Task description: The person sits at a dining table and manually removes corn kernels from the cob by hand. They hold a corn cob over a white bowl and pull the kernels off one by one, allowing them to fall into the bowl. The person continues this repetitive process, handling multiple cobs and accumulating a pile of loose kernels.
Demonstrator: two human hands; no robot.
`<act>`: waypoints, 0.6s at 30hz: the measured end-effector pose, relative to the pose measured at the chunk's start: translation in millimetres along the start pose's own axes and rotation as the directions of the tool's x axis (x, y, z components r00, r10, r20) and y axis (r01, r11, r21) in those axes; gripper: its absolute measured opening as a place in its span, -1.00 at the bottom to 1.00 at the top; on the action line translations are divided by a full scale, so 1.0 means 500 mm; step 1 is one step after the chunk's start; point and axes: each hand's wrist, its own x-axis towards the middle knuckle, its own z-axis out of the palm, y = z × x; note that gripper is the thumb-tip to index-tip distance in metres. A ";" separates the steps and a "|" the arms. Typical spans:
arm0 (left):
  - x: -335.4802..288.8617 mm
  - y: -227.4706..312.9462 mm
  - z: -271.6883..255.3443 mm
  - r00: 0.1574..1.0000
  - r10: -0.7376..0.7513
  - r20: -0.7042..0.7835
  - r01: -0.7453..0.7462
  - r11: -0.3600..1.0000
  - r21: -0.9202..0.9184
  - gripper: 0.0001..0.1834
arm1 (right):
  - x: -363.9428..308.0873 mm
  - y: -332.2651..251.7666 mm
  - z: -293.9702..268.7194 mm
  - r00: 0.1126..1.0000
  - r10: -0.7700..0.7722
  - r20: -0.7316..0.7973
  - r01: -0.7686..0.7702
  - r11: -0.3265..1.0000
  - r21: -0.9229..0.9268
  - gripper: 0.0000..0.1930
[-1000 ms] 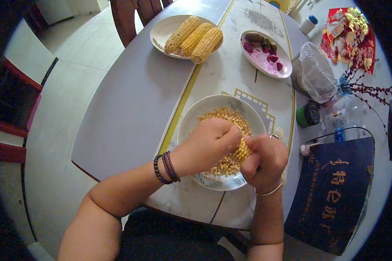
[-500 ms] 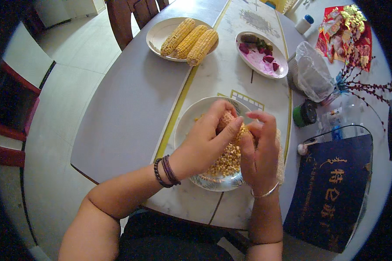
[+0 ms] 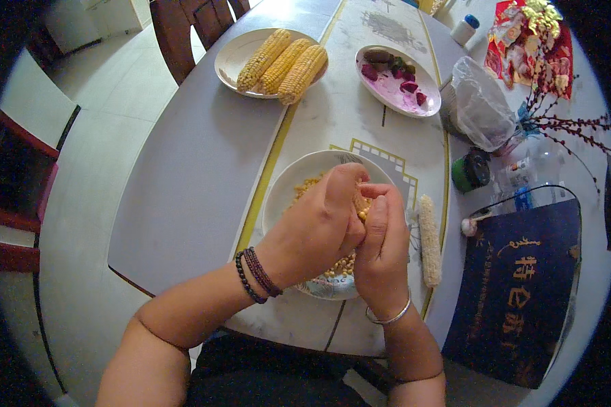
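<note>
Both hands are closed around a corn cob [image 3: 360, 202] over a plate [image 3: 276, 197]. Only a small part of the cob shows, with a few yellow kernels on it. My left hand [image 3: 317, 229] wraps it from the left, wearing dark beaded bracelets at the wrist. My right hand [image 3: 385, 254], with a silver bangle, grips it from the right, its thumb against the cob. Loose corn kernels [image 3: 339, 268] lie in the plate below, partly hidden by my hands. Beside the right hand, a bare stripped cob [image 3: 430, 241] rests on the table.
Three corn ears [image 3: 278, 68] fill a plate at the far left. A second plate [image 3: 400, 102] holds dark red pieces. To the right stand a bag-lined bin [image 3: 478, 102], a green-black jar [image 3: 471, 169], a clear bottle [image 3: 529, 173] and a dark blue bag [image 3: 516, 292].
My hands have drawn closer together, and the left has turned further over the cob. The right has shifted slightly left, uncovering the stripped cob. The whole view has moved slightly.
</note>
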 end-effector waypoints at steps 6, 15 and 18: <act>0.014 -0.026 0.004 0.983 0.184 0.002 -0.184 0.983 0.010 -0.57 | 0.011 0.032 -0.007 0.999 0.015 -0.042 -0.011 0.996 0.093 -0.63; 0.008 -0.028 -0.008 0.993 -0.029 -0.113 0.030 1.000 0.007 -0.78 | 0.025 0.065 -0.009 0.994 0.087 -0.070 -0.063 0.954 0.294 -0.65; 0.008 -0.017 -0.005 0.993 0.015 -0.121 -0.003 0.995 0.097 -0.81 | 0.024 0.063 -0.017 0.990 0.133 -0.052 -0.107 0.932 0.347 -0.65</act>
